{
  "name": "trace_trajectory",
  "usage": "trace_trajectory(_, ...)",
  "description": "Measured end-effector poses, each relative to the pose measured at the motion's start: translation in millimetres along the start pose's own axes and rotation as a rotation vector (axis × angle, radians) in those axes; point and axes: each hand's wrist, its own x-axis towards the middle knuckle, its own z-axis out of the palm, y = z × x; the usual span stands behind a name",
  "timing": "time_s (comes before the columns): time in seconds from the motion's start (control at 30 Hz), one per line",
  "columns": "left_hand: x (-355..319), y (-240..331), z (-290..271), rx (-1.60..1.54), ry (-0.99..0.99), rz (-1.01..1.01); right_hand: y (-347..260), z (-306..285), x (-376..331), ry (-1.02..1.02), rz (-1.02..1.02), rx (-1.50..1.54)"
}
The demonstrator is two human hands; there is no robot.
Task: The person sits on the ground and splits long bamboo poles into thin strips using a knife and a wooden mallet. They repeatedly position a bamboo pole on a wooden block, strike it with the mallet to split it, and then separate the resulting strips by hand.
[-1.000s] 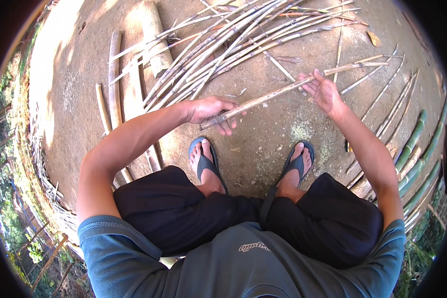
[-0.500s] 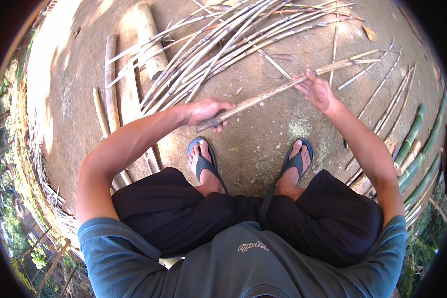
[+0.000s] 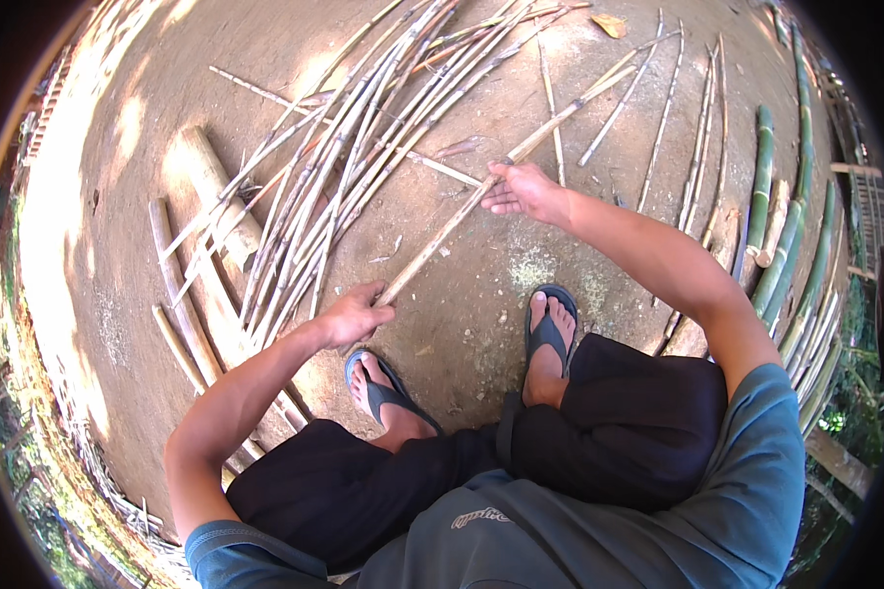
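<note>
A: Where's the pale stick (image 3: 442,237), and how firmly is it held?

B: It slants over the dirt ground (image 3: 467,344) in front of the person; the left hand (image 3: 357,316) is closed round its near end; the right hand (image 3: 521,190) has it farther along, thumb against it, fingers looking rather loose underneath.

A: So what could go wrong?

B: That loose right grip, I'd say; if it gave, the stick could roll or dip; the far end also looks split, so a hard twist might widen the fork or raise splinters against the skin.

A: And round about?

B: The cane pile (image 3: 363,157) lies just beside; a sideways swing could snag there; the sandalled left foot (image 3: 391,398) is near the left hand, so a slip might jab its bare toes.
</note>
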Motion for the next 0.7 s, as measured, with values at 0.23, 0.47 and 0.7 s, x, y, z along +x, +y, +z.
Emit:
trace_trajectory(0.23,-3.0,-21.0,24.0,0.301,0.314,0.188,-9.8,-12.0,4.7,0.06,0.048,-0.42)
trace_trajectory(0.47,-25.5,-69.5,51.0,0.225,0.346,0.165,3.6,-56.8,35.8,0.394,-0.062,-0.138)
trace_trajectory(0.7,-43.2,-131.2,43.0,0.16,0.231,0.263,-18.1,-116.9,37.7,0.47,-0.266,0.403)
